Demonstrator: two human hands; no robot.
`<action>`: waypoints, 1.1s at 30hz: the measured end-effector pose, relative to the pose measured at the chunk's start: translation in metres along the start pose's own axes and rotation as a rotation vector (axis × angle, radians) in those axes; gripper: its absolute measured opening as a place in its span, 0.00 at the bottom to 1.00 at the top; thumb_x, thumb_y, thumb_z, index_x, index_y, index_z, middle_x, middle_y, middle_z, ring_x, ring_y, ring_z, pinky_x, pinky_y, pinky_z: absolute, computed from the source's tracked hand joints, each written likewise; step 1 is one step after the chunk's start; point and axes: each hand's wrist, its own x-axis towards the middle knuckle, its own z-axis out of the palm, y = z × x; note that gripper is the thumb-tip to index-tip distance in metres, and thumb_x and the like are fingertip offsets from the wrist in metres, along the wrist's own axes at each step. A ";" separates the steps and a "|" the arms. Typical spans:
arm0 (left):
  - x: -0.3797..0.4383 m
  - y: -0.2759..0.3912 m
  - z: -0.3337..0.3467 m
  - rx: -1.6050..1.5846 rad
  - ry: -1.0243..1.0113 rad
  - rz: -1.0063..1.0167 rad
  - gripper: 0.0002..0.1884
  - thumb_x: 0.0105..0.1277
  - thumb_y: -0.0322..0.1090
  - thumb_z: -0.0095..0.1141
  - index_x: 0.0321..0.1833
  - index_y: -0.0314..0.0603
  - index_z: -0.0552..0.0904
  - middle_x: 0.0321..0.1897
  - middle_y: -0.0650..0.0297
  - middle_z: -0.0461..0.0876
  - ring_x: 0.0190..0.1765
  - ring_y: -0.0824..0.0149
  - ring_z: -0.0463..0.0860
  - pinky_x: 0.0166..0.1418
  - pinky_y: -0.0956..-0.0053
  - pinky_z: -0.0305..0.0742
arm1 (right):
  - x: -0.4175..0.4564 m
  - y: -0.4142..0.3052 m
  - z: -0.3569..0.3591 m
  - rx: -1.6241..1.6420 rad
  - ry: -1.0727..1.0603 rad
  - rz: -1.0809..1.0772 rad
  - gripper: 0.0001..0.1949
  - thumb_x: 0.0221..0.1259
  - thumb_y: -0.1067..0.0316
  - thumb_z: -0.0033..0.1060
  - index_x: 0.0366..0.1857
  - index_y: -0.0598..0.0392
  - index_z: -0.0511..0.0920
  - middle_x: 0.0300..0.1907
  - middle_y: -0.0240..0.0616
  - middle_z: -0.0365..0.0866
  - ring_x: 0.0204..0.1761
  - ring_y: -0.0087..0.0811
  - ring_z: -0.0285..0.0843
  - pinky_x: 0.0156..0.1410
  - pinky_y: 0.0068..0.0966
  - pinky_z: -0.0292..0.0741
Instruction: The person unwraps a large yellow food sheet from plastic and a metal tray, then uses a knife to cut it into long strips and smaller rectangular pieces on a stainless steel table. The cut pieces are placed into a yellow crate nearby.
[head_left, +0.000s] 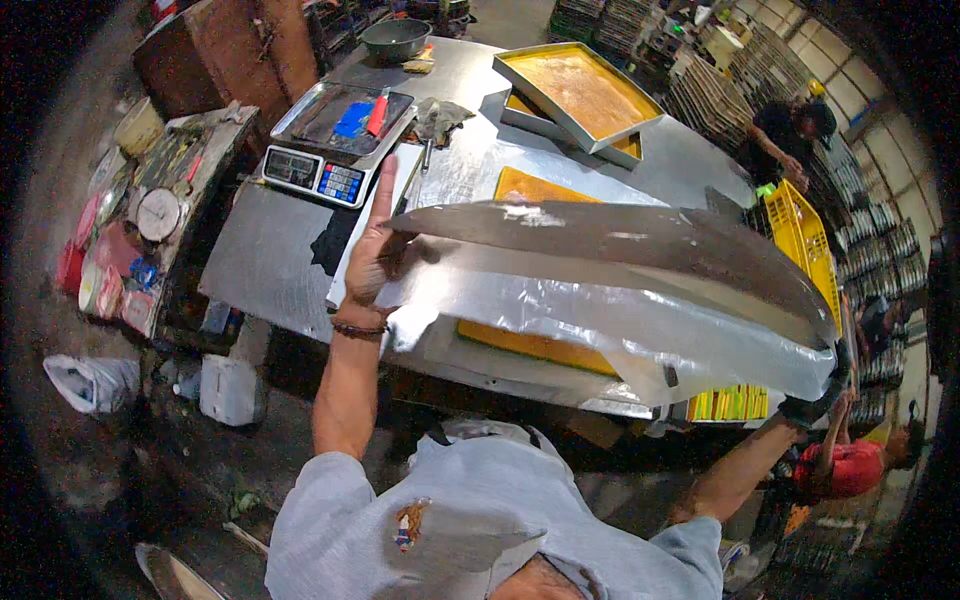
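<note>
A long, curved, dark grey-brown sheet (615, 232) with white marks spans the space between my hands; its material is unclear. Translucent film (570, 307) hangs along its near side. My left hand (371, 251) holds the tapered end, one finger pointing up, a dark bracelet on the wrist. At the far right my right hand (821, 397), in a dark glove, grips the other end, its fingers partly hidden. Under the sheet an orange-yellow slab (536, 349) lies on the metal table (262, 262), its middle covered. Two stacked metal trays (589, 142) hold similar orange-yellow material.
Left on the table stands a digital scale (345, 135) with a red-handled tool (377, 114) on it. A grey bowl (395, 39) sits at the far edge. Right are a yellow crate (802, 240), a person in dark clothes (795, 127) and another in red (840, 469).
</note>
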 end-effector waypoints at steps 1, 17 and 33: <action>0.009 0.010 -0.007 0.013 -0.025 -0.078 0.32 0.77 0.28 0.50 0.84 0.42 0.62 0.56 0.55 0.87 0.53 0.60 0.89 0.60 0.60 0.86 | -0.009 -0.006 -0.003 -0.011 0.043 0.041 0.21 0.77 0.61 0.56 0.68 0.57 0.76 0.68 0.42 0.79 0.64 0.36 0.79 0.73 0.37 0.73; 0.284 0.057 0.071 0.029 -0.153 -0.239 0.37 0.75 0.68 0.50 0.63 0.35 0.83 0.56 0.48 0.88 0.61 0.53 0.86 0.70 0.54 0.79 | 0.174 -0.131 0.213 -0.833 -0.275 -0.194 0.14 0.77 0.61 0.61 0.56 0.56 0.83 0.59 0.38 0.88 0.57 0.30 0.86 0.69 0.34 0.78; 0.522 0.034 0.128 0.334 0.013 0.325 0.08 0.70 0.37 0.59 0.43 0.44 0.87 0.40 0.58 0.90 0.44 0.55 0.88 0.52 0.57 0.86 | 0.536 0.091 0.310 -0.611 -0.183 -0.614 0.19 0.65 0.66 0.68 0.59 0.55 0.83 0.58 0.45 0.88 0.59 0.42 0.85 0.65 0.35 0.79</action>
